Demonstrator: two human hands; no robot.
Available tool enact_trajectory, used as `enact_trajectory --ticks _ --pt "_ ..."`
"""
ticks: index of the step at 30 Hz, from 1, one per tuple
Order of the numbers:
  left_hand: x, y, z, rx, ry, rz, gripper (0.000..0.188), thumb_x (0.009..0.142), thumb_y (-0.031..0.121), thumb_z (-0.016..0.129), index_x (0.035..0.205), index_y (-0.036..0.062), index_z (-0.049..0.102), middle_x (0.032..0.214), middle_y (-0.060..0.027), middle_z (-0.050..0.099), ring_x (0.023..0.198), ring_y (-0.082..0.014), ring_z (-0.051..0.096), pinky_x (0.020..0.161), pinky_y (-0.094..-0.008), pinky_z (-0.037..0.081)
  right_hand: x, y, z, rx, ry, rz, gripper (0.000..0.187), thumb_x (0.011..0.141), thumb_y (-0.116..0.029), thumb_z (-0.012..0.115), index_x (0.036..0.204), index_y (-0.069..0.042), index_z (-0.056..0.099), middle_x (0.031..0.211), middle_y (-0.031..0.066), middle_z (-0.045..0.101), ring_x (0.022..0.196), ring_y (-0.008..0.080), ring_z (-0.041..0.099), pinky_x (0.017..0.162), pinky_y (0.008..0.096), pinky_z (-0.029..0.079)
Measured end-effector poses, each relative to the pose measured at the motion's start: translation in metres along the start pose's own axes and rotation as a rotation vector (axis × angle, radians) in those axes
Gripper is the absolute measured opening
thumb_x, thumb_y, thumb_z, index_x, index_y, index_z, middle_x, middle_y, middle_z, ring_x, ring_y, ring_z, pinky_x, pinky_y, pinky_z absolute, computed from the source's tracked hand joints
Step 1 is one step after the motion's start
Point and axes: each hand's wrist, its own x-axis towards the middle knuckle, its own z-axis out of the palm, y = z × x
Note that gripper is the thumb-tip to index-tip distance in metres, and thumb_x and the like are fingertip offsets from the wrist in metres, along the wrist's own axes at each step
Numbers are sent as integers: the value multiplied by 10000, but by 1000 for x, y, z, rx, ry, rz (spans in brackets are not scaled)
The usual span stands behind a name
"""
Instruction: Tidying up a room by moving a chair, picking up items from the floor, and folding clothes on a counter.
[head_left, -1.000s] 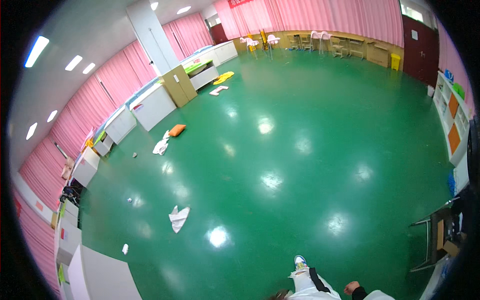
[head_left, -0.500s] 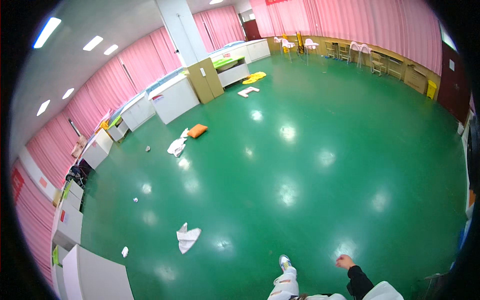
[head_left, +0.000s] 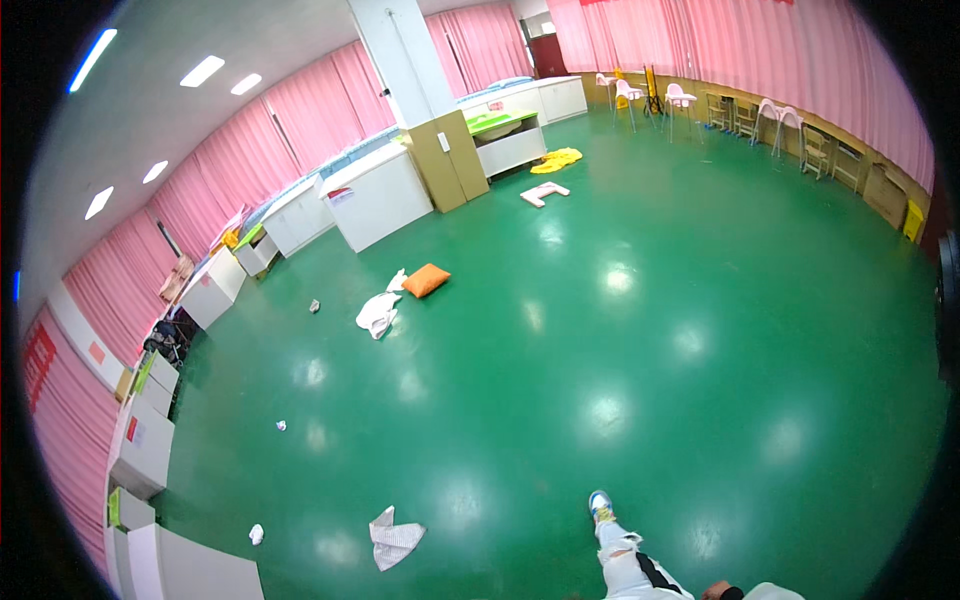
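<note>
At the lower edge, my right hand (head_left: 717,590) shows only in part, beside a black cuff. Its fingers are hidden, and it touches nothing that I can see. My left hand is out of view. One leg in torn pale trousers and a white-and-blue shoe (head_left: 600,505) reaches forward on the green floor (head_left: 520,420). Left of the shoe lies a rumpled grey-white cloth (head_left: 396,540). Farther off, a white cloth (head_left: 378,315) is spread beside an orange cushion (head_left: 427,281). Small crumpled scraps, one whitish (head_left: 256,534) and one pale (head_left: 281,425), lie toward the left.
White cabinets (head_left: 380,200) line the left side, near a square pillar (head_left: 405,70). A yellow cloth (head_left: 556,160) and a pale angular frame (head_left: 545,193) lie farther back. Pink-and-white high chairs (head_left: 678,97), wooden chairs (head_left: 815,150) and a yellow bin (head_left: 913,220) stand along the far right.
My view has swung left, so the room's things sit farther right in it. The near cloth appears closer. My right hand has dropped toward the lower edge, and my shoe has shifted.
</note>
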Motion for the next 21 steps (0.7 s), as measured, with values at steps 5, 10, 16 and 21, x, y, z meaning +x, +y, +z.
enact_trajectory --ticks 5,10,16,21 --pt "75 78 -3 104 80 -121 223 810 116 508 1023 49 513 828 -110 611 674 -224 576 603 -325 473 267 52 -87 575 48 -242 315 723 -304 507 650 -3 563 516 101 519 550 267 539 501 387 440" --pt "144 181 16 97 117 -109 199 817 101 504 1009 50 498 896 -107 578 749 -224 567 683 -348 475 384 -113 -359 997 90 187 183 761 -141 497 813 20 567 680 123 615 614 202 615 551 319 502" --pt "265 216 3 -199 113 -384 201 818 155 490 976 61 573 964 -165 567 871 -278 546 793 -361 430 535 -234 -554 979 165 -34 136 749 -77 492 815 14 568 684 123 622 611 188 616 572 315 505" --pt "423 328 -72 819 -33 -105 194 798 161 500 939 86 610 910 -141 599 835 -302 565 720 -417 451 627 -311 -621 853 59 81 108 736 -48 514 810 13 563 695 125 624 619 191 617 576 298 504"
